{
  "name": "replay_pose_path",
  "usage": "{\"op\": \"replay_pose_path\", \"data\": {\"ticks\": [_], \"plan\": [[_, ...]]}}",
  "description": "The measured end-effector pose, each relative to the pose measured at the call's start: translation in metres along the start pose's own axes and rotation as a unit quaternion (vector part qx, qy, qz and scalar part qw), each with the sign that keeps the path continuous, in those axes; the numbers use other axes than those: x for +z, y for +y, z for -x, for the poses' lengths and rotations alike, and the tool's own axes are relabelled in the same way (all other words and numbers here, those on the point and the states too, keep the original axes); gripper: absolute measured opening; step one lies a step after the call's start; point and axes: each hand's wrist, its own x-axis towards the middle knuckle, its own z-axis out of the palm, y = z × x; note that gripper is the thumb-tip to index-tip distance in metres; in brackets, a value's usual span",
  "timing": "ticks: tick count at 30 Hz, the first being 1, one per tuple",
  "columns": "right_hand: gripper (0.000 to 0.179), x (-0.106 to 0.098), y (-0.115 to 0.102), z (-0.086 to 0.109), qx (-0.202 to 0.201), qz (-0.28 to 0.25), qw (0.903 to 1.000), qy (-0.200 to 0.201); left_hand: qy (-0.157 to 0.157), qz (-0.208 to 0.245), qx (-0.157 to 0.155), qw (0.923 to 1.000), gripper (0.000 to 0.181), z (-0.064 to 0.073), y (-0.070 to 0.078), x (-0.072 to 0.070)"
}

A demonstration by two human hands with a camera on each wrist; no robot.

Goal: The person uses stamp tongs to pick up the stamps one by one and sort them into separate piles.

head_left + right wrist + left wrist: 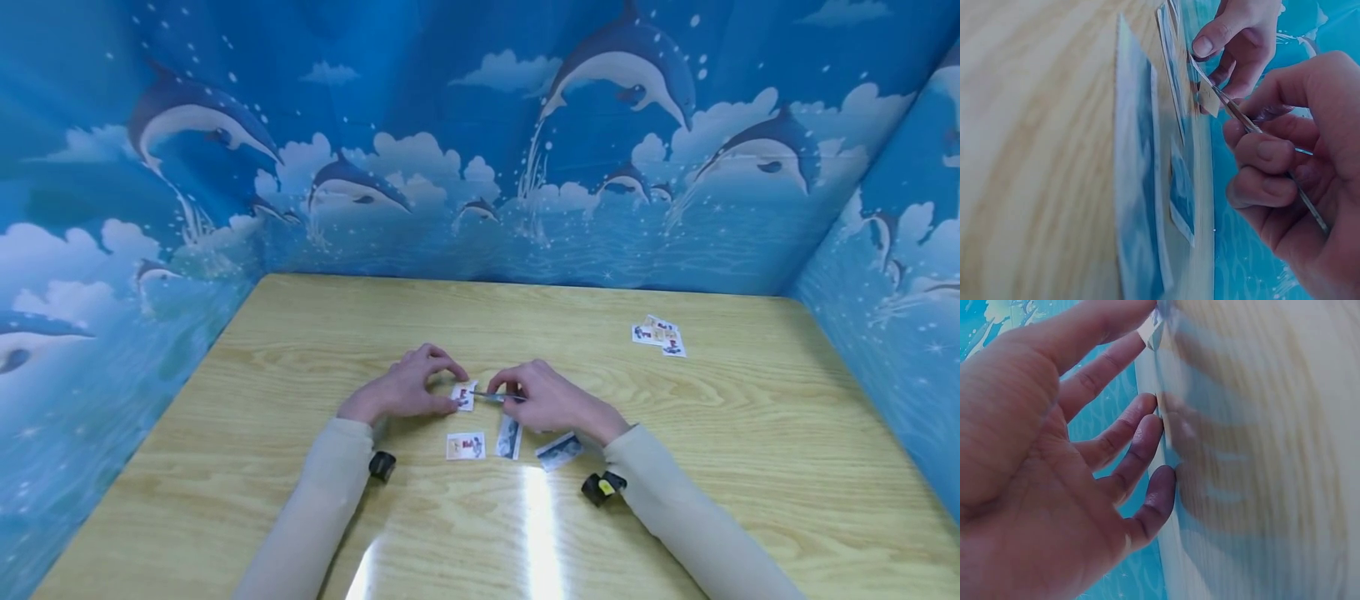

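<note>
In the head view, the left forearm (315, 508) and the right forearm (690, 508) come from the bottom side and lean inward, so the two hands face each other above the table (262, 467). The left hand (412, 385) is bent like an arch; its thumb and forefinger hold a small printed card (462, 398) between them. The right hand (551, 396) grips a thin metal tool (491, 396), whose tip points left and reaches the card. Near the hands lie another printed card (466, 447) and two blue-grey cards (508, 437). A small pile of cards (660, 335) lies well apart, on the far right.

In the left wrist view, the palm is large, the thumb stretches across the top, and the other fingers are spread and slightly bent; the thumb's tip is cut off.

In the right wrist view, the right fingers are curled round the tool, which passes obliquely along the palm.
</note>
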Motion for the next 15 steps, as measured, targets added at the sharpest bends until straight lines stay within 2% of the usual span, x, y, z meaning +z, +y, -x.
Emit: {"op": "replay_pose_path", "data": {"ticks": [7, 15], "plan": [[0.035, -0.003, 0.002, 0.004, 0.0, 0.002, 0.9998, 0.018, 0.008, 0.007, 0.008, 0.9999, 0.041, 0.003, 0.0, -0.001], [0.034, -0.011, 0.009, 0.016, 0.032, -0.012, 0.9988, 0.034, 0.011, 0.027, 0.037, 0.9989, 0.04, 0.009, 0.001, -0.003]]}}
